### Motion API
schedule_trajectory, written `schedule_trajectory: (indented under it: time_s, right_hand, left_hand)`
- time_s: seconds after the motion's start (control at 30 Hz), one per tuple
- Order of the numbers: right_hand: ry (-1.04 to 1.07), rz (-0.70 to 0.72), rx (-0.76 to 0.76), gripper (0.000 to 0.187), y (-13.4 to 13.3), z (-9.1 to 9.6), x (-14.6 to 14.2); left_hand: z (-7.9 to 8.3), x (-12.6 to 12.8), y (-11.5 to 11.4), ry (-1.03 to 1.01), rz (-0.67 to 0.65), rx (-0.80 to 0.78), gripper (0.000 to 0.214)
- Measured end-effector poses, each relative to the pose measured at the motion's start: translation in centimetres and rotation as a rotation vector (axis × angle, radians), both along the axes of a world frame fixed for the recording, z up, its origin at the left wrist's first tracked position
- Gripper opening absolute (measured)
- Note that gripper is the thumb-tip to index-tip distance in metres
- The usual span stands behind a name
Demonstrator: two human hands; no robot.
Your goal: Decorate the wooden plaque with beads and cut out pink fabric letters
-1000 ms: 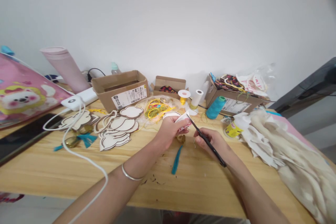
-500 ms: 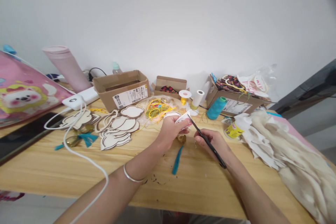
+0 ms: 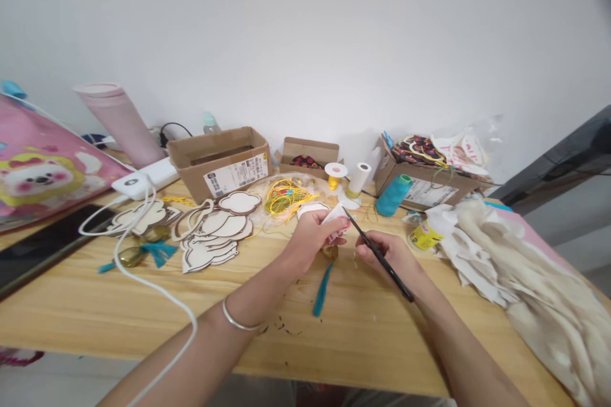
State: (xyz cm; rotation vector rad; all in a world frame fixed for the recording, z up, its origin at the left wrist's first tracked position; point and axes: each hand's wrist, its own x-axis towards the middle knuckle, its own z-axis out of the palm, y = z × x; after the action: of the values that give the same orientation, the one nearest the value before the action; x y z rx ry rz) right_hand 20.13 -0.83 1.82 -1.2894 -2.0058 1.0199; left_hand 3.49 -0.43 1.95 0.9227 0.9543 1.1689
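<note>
Pinched in my left hand [image 3: 310, 238] is a small white fabric piece [image 3: 337, 215] with red print, its edge standing up above the thumb. My right hand [image 3: 389, 257] is closed round long, thin black tweezers [image 3: 382, 259]. Their tip meets the edge of the white piece, and their rear end lies toward my right wrist. Just below my left fingers, a brass bell [image 3: 330, 252] with a teal tassel [image 3: 322, 291] rests on the table; whether it is tied to the white piece I cannot tell.
On the left lie cloud-shaped wooden pieces [image 3: 214, 235], more bells [image 3: 132, 257], a phone [image 3: 42, 251] and a white cable [image 3: 184, 305]. Behind stand cardboard boxes [image 3: 224, 165], yellow cord [image 3: 289, 197] and a teal thread spool [image 3: 394, 195]. At right are a glue bottle [image 3: 424, 235] and beige cloth [image 3: 539, 286].
The white piece has tilted slightly in my left fingers. My right hand and the tweezers have shifted a little to the right.
</note>
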Motion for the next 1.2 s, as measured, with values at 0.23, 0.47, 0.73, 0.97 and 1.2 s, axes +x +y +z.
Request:
schedule_trajectory:
  time_s: [0.23, 0.47, 0.73, 0.97, 1.2]
  right_hand:
    - [-0.341, -0.015, 0.263, 0.032, 0.5, -0.3, 1.0]
    - [-0.445, -0.042, 0.397, 0.028, 0.7, -0.2, 1.1]
    - [-0.441, -0.025, 0.426, 0.029, 0.8, -0.2, 1.2]
    - [-0.39, -0.009, 0.437, 0.024, 0.8, -0.1, 1.3]
    - [-0.268, 0.034, 0.267, 0.028, 0.9, -0.1, 1.4]
  left_hand:
    - [-0.3, -0.3, 0.3, -0.003, 0.018, 0.015, 0.021]
    - [-0.4, -0.4, 0.3, 0.078, -0.028, 0.054, 0.024]
    - [-1.0, -0.4, 0.4, 0.137, -0.068, 0.064, 0.025]
    - [-0.9, -0.4, 0.3, 0.14, -0.081, 0.04, 0.023]
    - [-0.6, -0.5, 0.3, 0.109, -0.096, 0.01, 0.025]
